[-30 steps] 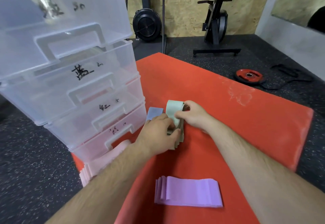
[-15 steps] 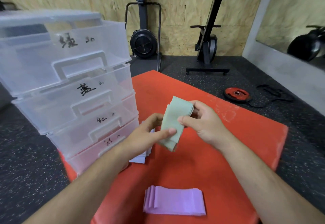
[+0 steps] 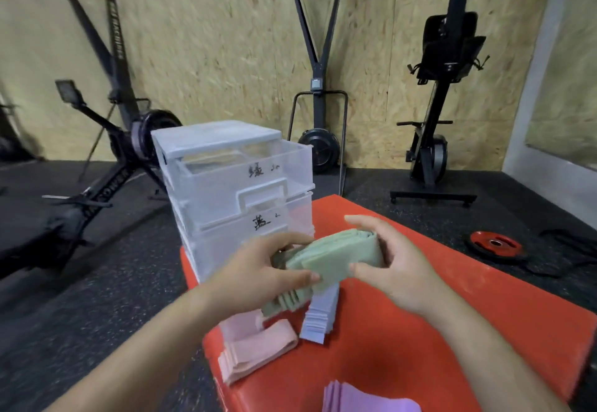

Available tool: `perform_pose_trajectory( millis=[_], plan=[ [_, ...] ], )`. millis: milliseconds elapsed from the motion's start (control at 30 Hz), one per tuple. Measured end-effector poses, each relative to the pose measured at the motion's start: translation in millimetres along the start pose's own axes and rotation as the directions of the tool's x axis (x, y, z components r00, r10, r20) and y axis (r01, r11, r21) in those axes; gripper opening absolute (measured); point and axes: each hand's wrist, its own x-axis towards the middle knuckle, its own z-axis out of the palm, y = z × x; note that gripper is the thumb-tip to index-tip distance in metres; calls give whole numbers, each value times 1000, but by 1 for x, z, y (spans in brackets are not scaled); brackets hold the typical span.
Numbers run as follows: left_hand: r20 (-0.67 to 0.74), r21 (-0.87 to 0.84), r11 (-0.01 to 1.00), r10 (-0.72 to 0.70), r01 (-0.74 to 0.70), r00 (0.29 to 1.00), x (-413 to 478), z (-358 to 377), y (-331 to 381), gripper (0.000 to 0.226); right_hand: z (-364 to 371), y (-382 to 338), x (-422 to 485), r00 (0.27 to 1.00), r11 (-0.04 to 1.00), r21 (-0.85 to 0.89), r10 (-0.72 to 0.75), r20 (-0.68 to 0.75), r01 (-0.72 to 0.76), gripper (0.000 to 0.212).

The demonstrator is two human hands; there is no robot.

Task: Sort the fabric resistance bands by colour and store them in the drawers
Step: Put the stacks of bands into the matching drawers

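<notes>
Both hands hold a folded stack of pale green bands (image 3: pixel 336 259) above the red mat. My left hand (image 3: pixel 258 269) pinches its near left end, thumb on top. My right hand (image 3: pixel 387 266) grips the right end, fingers curled behind it. Just behind stands a clear plastic drawer unit (image 3: pixel 232 192) with handwritten labels; its top drawer (image 3: pixel 245 169) is pulled out a little and something pale lies inside. On the mat lie a pink stack of bands (image 3: pixel 258 356), a light blue stack (image 3: pixel 319 318) and a purple stack (image 3: pixel 368 402) at the bottom edge.
The red mat (image 3: pixel 452 331) lies on black speckled gym flooring. A red weight plate (image 3: pixel 494 245) sits on the floor to the right. Rowing and ski machines (image 3: pixel 97 159) stand along the wooden wall behind the drawers.
The green stack has been lifted off the mat and turned flat between both hands, level with the upper drawers. The view has tilted up, showing the whole drawer unit.
</notes>
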Motion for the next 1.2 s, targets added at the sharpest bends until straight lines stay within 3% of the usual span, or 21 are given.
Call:
perform_pose_trajectory(
  millis=[133, 333, 467, 567, 767, 867, 1067, 1133, 1200],
  plan=[
    [-126, 302, 953, 49, -9, 991, -6, -78, 43, 47, 14, -61, 48, 995, 986, -137, -83, 55, 90, 47],
    [-272, 476, 879, 120, 25, 955, 38, -168, 84, 41, 24, -152, 164, 986, 907, -391, -121, 114, 157, 41],
    [-251, 607, 786, 46, 120, 967, 83, -188, 62, 47, 39, -156, 231, 972, 776, -615, 8, 237, 143, 53],
    [-199, 628, 763, -33, 153, 980, 105, -186, 36, 47, 51, -136, 262, 943, 650, -741, 108, 313, 171, 38],
    [-135, 728, 667, -82, 155, 987, 138, -175, -10, 36, 70, -111, 286, 867, 469, -848, 285, 409, 247, 41],
    [-52, 766, 624, -176, 152, 983, 146, -172, -22, 29, 81, -101, 288, 821, 414, -875, 389, 419, 250, 40],
    [16, 769, 610, -315, 189, 949, 145, -174, -18, 37, 75, -109, 285, 724, 560, -815, 501, 474, 147, 50],
    [-12, 752, 630, -282, 194, 959, 136, -176, -7, 39, 65, -113, 277, 788, 641, -759, 404, 464, 118, 50],
    [-73, 659, 726, -202, 199, 977, 124, -177, 5, 36, 54, -110, 264, 899, 758, -643, 196, 392, 115, 40]
  ],
)
